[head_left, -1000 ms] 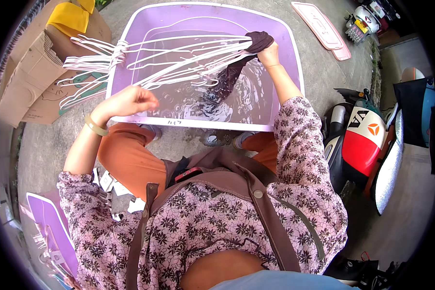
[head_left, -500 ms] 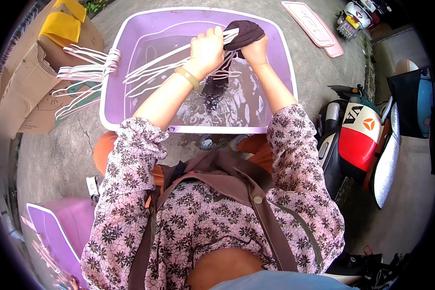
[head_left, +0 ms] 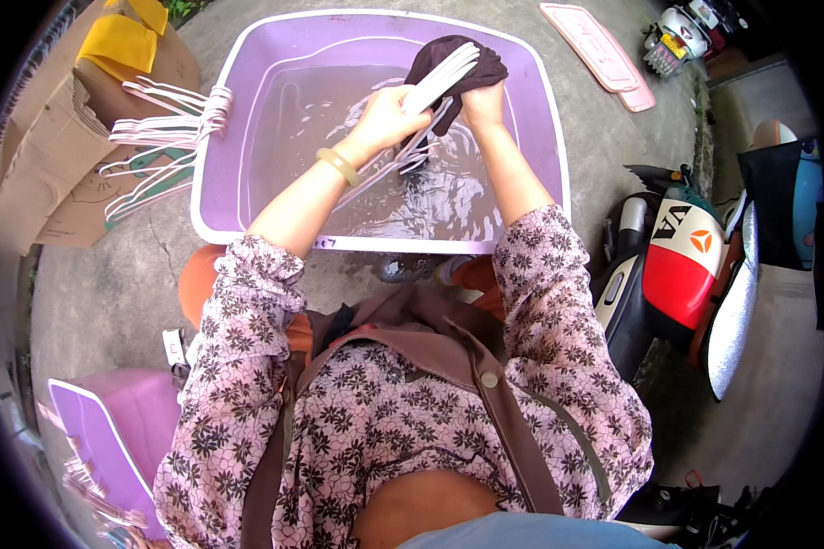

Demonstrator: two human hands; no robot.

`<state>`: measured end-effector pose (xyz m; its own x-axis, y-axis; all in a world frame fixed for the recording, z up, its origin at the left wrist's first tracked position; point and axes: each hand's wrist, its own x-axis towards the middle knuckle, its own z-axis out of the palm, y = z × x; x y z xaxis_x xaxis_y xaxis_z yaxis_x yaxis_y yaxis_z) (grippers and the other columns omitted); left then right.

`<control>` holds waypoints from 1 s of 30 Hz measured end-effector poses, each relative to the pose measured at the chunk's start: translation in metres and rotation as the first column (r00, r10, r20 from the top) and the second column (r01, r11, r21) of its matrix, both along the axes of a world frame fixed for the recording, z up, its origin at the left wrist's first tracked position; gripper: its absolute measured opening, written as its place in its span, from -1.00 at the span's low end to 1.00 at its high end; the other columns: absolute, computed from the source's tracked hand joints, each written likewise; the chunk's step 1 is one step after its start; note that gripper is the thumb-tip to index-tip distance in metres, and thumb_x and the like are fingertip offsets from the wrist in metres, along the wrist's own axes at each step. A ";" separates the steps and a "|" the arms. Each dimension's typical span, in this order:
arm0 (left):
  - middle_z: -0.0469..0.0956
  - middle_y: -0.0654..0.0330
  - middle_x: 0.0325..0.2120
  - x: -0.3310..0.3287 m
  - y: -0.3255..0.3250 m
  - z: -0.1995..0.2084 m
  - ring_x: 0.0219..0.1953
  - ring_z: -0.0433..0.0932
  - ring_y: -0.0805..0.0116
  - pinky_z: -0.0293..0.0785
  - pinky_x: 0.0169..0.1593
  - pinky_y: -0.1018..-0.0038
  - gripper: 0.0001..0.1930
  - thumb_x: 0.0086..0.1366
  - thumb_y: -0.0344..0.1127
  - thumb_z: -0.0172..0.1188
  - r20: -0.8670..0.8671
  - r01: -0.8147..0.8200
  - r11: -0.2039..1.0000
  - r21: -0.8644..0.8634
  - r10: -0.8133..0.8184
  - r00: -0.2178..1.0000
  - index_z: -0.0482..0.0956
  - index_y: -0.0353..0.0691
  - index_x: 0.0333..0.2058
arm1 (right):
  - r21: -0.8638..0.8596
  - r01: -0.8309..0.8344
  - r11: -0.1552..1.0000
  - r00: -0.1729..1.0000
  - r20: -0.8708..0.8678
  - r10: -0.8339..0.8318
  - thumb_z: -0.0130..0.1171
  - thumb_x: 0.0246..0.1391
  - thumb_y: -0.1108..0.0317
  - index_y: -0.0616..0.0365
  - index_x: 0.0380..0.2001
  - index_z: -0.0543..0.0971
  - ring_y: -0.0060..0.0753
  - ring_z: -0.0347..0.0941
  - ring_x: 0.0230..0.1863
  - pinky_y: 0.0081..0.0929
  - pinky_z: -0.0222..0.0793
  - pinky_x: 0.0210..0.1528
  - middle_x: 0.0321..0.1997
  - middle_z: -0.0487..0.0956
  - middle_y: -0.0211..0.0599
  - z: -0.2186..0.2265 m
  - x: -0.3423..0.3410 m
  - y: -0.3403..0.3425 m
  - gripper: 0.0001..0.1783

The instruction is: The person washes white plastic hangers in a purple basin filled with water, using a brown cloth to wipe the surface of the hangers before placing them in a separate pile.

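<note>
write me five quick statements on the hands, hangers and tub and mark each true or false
1. The left hand grips a bundle of white hangers. True.
2. The right hand is empty. False: the right hand holds a dark cloth.
3. A second bunch of hangers sits across the left rim of the purple tub in front of the person. True.
4. That tub is dry inside. False: there is water in it.
5. A bangle is on the right wrist. False: the bangle is on the left wrist.
</note>
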<state>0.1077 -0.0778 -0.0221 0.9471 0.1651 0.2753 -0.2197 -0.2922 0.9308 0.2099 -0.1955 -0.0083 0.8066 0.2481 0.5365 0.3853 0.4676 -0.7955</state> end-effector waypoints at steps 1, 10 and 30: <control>0.50 0.32 -0.60 0.001 0.001 -0.003 -0.56 0.41 0.63 0.37 -0.44 0.61 -0.83 -0.05 -0.39 0.18 0.040 -0.033 0.999 0.031 0.032 0.999 0.54 -0.31 -0.43 | -0.048 -0.008 0.999 1.000 0.015 0.009 0.15 -0.17 0.57 0.22 -0.42 0.52 -0.59 0.41 -0.40 -0.56 0.37 -0.35 -0.43 0.53 -0.42 -0.001 -0.003 0.001 -0.85; 0.46 0.13 -0.68 -0.003 -0.005 -0.019 -0.61 0.40 0.46 0.36 -0.44 0.48 -0.85 -0.08 -0.37 0.16 0.040 -0.157 0.987 -0.012 0.158 0.987 0.50 -0.27 -0.47 | -0.282 -0.139 0.949 0.987 -0.122 0.109 0.19 -0.17 0.48 0.23 -0.36 0.50 -0.56 0.41 -0.30 -0.52 0.37 -0.28 -0.35 0.53 -0.38 -0.011 -0.007 -0.011 -0.78; 0.19 0.39 -0.85 -0.032 -0.013 0.038 -0.86 0.07 0.64 -0.05 -0.75 0.65 -0.71 0.19 -0.44 0.08 0.101 -0.036 0.859 -0.510 0.101 0.990 0.20 -0.14 -0.66 | -0.591 0.666 0.455 0.704 0.700 -0.122 0.23 -0.28 0.04 0.11 -0.54 0.53 -0.09 0.44 -0.50 -0.30 0.31 -0.45 -0.56 0.51 -0.18 -0.049 -0.032 0.015 -0.65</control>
